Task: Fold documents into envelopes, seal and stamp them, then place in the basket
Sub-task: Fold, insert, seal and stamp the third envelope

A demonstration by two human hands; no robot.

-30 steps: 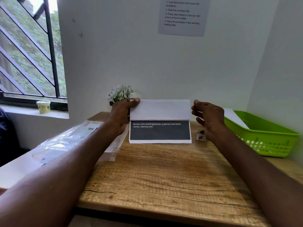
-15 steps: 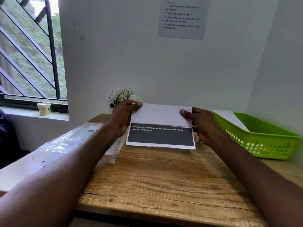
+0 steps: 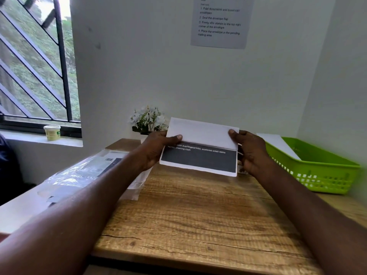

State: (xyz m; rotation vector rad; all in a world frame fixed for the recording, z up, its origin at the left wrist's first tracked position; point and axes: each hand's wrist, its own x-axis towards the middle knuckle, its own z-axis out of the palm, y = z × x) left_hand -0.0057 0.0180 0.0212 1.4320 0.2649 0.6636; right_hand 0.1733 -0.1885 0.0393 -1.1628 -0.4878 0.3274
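So I'm holding the document [image 3: 200,149] up off the wooden table [image 3: 198,215] w/ both hands, roughly centre of the view, in front of the white wall. It's a white sheet folded over on itself: the top flap is plain white and comes down over the upper part, and below it there's a dark grey/black printed block w/ a white border. White text on the dark bit reads something like "(with dust/fingerprints), scattered small items" and "cleaning cloth", the start of each line is covered by my thumb. Sheet sits a bit tilted, left side higher, bottom right corner lowest.

Left hand [image 3: 156,149] grips the left edge, thumb on top of the flap, fingers curled behind. Right hand [image 3: 250,149] pinches the right edge, thumb tip on the flap's corner, rest of the fingers behind the paper.

Green basket [image 3: 321,175] is on the table to the right, near my right hand but not touching, w/ a white envelope [image 3: 278,143] in it, I think. Clear plastic packaging [image 3: 79,173] lies on the left. Small pot of white flowers [image 3: 148,120] just behind my left hand.
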